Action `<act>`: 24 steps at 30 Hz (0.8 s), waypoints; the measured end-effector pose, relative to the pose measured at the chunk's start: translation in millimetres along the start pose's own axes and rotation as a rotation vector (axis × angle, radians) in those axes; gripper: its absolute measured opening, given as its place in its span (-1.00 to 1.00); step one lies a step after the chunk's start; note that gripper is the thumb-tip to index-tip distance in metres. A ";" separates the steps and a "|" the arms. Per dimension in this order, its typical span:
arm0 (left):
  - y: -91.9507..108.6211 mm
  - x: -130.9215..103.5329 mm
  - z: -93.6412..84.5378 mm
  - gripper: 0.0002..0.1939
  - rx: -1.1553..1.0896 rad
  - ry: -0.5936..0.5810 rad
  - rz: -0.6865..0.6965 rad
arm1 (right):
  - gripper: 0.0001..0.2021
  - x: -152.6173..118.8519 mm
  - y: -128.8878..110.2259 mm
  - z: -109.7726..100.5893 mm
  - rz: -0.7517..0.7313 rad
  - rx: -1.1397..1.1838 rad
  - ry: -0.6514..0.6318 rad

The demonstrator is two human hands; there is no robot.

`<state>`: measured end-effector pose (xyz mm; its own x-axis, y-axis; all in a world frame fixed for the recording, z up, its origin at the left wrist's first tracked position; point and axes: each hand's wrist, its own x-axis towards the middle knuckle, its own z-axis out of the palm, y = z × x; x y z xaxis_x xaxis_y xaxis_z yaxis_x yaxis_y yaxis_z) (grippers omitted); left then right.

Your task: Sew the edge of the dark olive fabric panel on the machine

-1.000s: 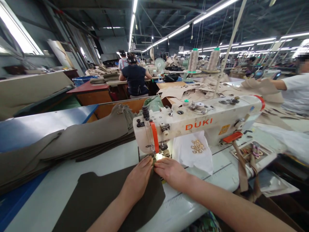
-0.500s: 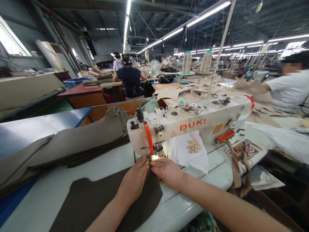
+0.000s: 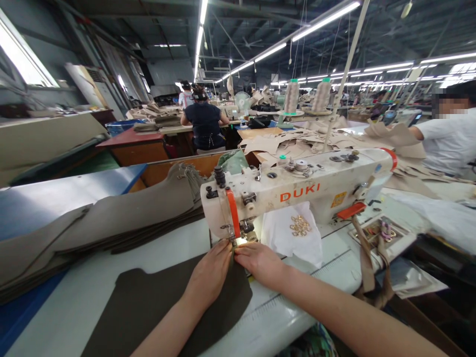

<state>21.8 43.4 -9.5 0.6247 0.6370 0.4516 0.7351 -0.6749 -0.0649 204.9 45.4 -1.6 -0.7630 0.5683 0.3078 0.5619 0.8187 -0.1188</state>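
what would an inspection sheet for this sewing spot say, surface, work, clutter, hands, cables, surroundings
Surface: pale tabletop with ruler markings
Job's things: dark fabric piece lying at sewing machine, needle area lit
Clutter: gold-coloured pieces on white sheet; parts tray; fabric stack
Grip: left hand on fabric, right hand at its edge, both by needle area; closure unclear
Cables: thin hanging lines overhead, type unclear
Surroundings: person in dark top, white-sleeved person, strip lights

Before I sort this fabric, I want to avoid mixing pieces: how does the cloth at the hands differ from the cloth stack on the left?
The cloth lies as a flat sheet; the stack has many layers. The cloth looks dark brown; the stack's top looks paler and greyer. The left hand rests on the cloth; the stack lies apart from that hand. Both look plain.
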 end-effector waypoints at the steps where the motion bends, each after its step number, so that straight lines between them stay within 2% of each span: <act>1: 0.4 1.1 -0.2 -0.62 -0.004 0.003 -0.012 | -0.92 0.1 0.2 0.0 0.006 0.005 0.002; 6: 1.2 6.5 -0.1 -0.64 -0.061 -0.040 -0.122 | -0.90 2.7 1.9 -3.4 0.009 0.012 -0.020; 10: 0.5 -4.2 -1.0 -0.63 -0.051 -0.064 -0.146 | -0.91 2.8 -5.1 -1.5 0.000 -0.025 -0.054; 13: 3.4 -23.2 -6.5 -0.62 -0.042 -0.063 -0.121 | -0.91 -1.6 -21.8 5.8 -0.025 -0.036 -0.027; 15: 8.0 -35.5 -14.8 -0.63 -0.051 -0.073 -0.156 | -0.91 -6.2 -35.6 10.7 -0.039 -0.016 0.024; 20: 27.7 -64.3 -48.5 -0.59 -0.075 -0.101 -0.296 | -0.86 -19.9 -56.4 21.8 -0.058 0.020 0.125; 22: 37.5 -86.7 -57.5 -0.41 -0.018 -0.081 -0.232 | -0.84 -25.9 -56.6 28.7 -0.056 0.038 0.189; 24: 43.7 -118.8 -58.2 -0.31 0.076 -0.053 -0.086 | -0.82 -31.2 -55.6 35.4 -0.034 0.053 0.232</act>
<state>-35.6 -83.5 -14.2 0.5704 0.7111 0.4111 0.8029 -0.5882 -0.0965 186.1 -15.0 -38.0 -0.6840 0.5113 0.5202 0.5150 0.8436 -0.1521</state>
